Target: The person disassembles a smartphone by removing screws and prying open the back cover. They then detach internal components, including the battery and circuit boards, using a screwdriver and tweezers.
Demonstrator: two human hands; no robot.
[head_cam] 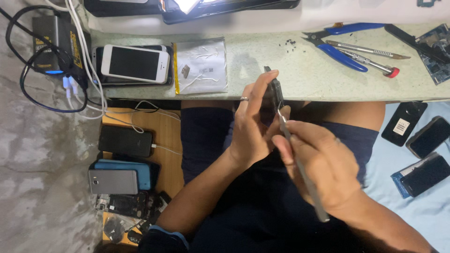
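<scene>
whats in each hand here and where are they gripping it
The left hand holds a dark phone edge-on, fingers clamping its long sides. The right hand grips a thin metal tool along its shaft, tip at the phone's edge.

white phone (135, 63) on stack | silver battery pouch (200, 65) beside it | blue-handled cutters (338, 44) | scattered screws (289, 43)

The left hand (253, 126) covers most of the thin dark phone (275, 91), so its front cannot be seen. The metal tool (302, 173) partly hides inside the right hand (323, 164). The circuit board (438, 49) is cut off by the right edge.
</scene>
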